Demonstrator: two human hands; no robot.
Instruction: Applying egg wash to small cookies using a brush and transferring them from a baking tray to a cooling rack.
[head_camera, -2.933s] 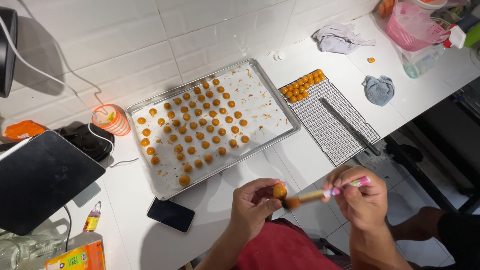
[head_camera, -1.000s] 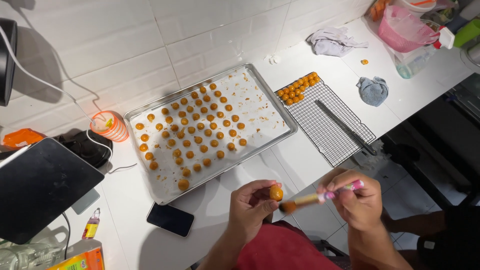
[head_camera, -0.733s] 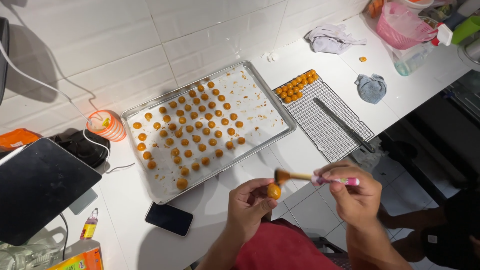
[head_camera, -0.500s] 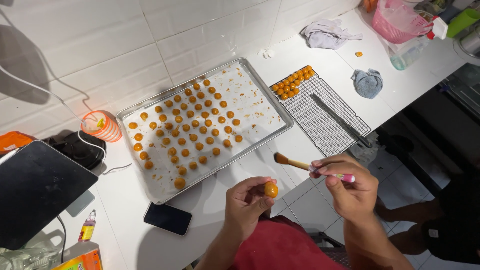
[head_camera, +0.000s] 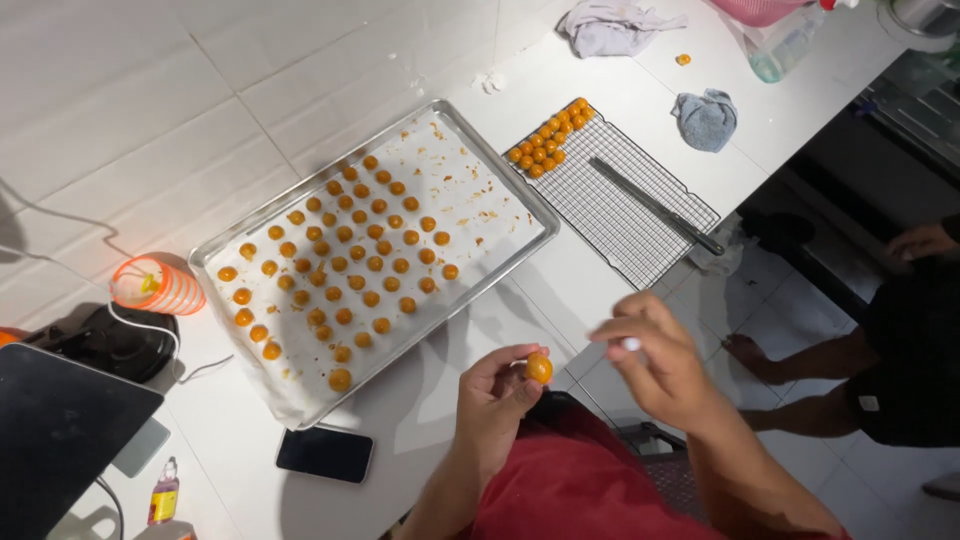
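Since half a second ago, when a brush with a wooden handle was seen stretched leftward from the right hand (head_camera: 655, 355), that handle has dropped out of sight; only a small pale tip (head_camera: 631, 344) is now seen between the pinched fingers, so the brush's long axis cannot be told. A small round orange ball (head_camera: 539, 368), smooth and glossy, is held at the fingertips of the left hand (head_camera: 495, 400), whose fingers are curled closed around it, above the white counter's (head_camera: 600, 270) edge. Being round, the ball shows no pointing direction. It sits just left of the right hand, not touching it. Beyond lie a metal baking tray (head_camera: 520, 190) lined with paper, rows of similar balls on it, and a wire cooling rack (head_camera: 620, 210).
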